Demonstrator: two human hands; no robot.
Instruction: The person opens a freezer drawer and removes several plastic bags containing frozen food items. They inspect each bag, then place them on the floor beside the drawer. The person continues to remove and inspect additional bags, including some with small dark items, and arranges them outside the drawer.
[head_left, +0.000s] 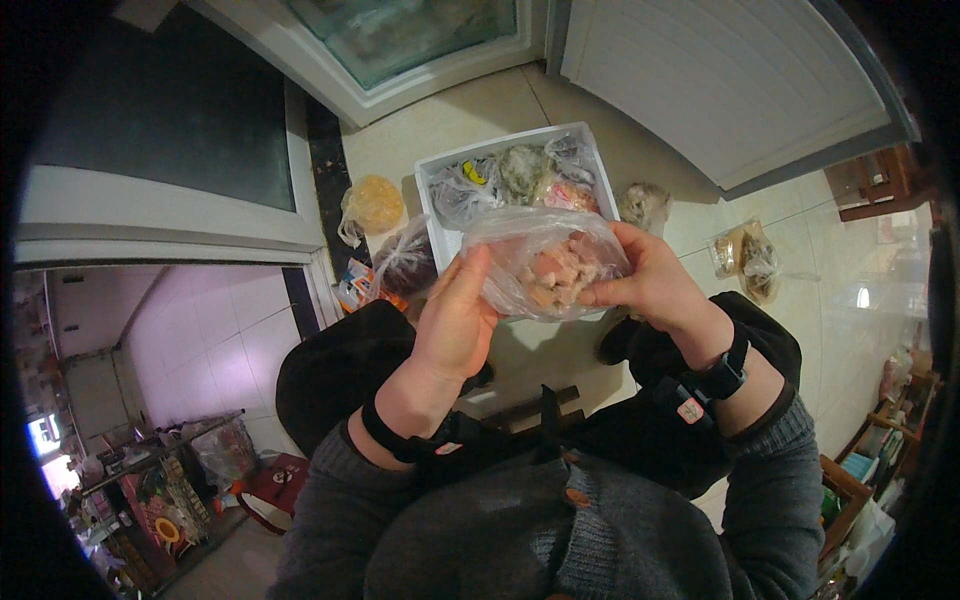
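Between my hands is a clear plastic bag (559, 262) with pale pink, lumpy food in it, perhaps frozen meat. My right hand (652, 281) grips the bag's right side, thumb in front and fingers behind. On the left, my left hand (461, 319) holds the bag's edge with its thumb raised against the plastic; its fingers are partly hidden. Just beyond the bag, a white foam box (429, 196) stands on the floor, its near part covered by the bag. Several plastic bags lie in it, among them a frosty bag of greenish food (523, 166) and a dark-filled bag (465, 191).
Left of the box lie a bag of yellow food (375, 204), a dark bag (409, 259) and an orange packet (356, 285). To the right are a frosty bag (645, 204) and small food bags (757, 259). An appliance door (727, 82) stands out over the floor.
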